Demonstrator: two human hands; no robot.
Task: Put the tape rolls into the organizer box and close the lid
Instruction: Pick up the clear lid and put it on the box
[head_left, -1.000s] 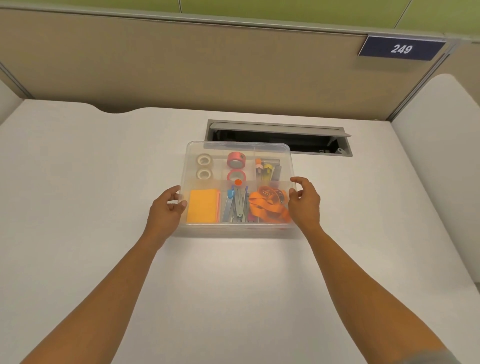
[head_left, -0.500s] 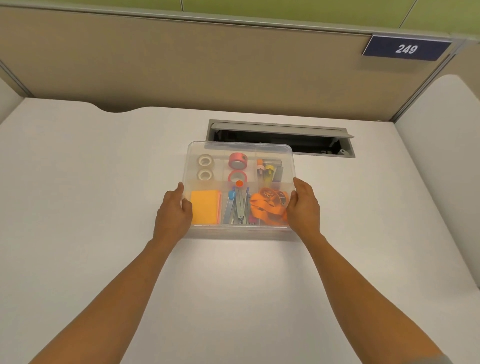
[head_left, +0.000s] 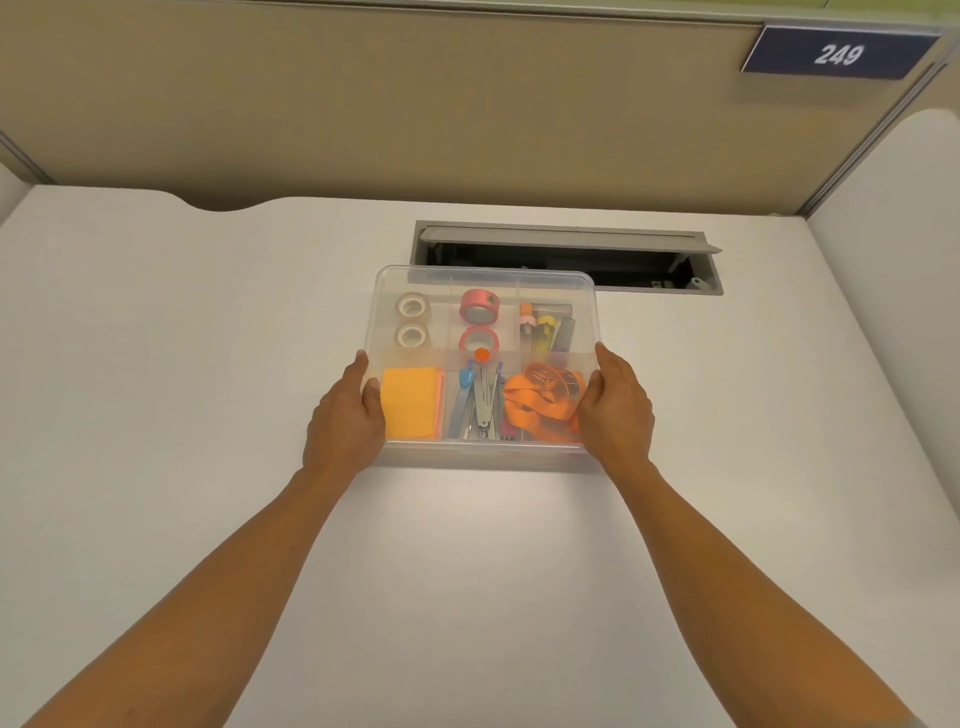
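While both hands' fingers clasp its side walls, lidded organizer box (head_left: 485, 280) lies flat, long axis left-right

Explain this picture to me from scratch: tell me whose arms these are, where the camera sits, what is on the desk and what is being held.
No machine here: a person works with bare hands. The single picture comes from a camera on their head, looking forward and down. On the white desk stands a clear plastic organizer box with its transparent lid on. The left hand and right hand press against its two sides. Inside, in separate compartments: two clear tape rolls, two pink tape rolls, an orange notepad, an orange strap, and pens and markers. Behind the box, a grey cable hatch stands open.
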